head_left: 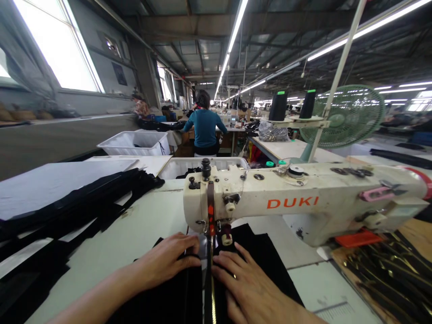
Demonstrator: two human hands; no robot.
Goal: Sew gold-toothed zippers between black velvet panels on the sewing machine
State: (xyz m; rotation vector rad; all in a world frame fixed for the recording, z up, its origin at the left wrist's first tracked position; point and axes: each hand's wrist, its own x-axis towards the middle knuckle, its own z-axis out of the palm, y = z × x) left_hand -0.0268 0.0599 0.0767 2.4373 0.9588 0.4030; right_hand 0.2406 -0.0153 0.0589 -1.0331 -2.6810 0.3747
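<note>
The pale counter (135,229) spread widest in front of me, and beyond it a person in a blue top (206,128) sat with their back to me. Across the counter stretched my white sewing machine (256,193), lettered DUKI in orange. A long pile of black pieces (101,198) lay slanting on my left, and a green fan (342,117) stood behind the machine to the right. Black cloth (270,263) lay under both my hands, its far part beneath the machine's head. My right grip (248,281) rested flat on it, fingers a little apart, the tips beside a narrow gold-toned strip (213,297). My left grip (168,256) was curled at the strip's other side; I could not tell whether thumb and finger met on the cloth. The strip ran straight from near me to below the head. Two black thread cones (278,107) stood above the machine, and a ring (235,276) sat on my right hand.
</note>
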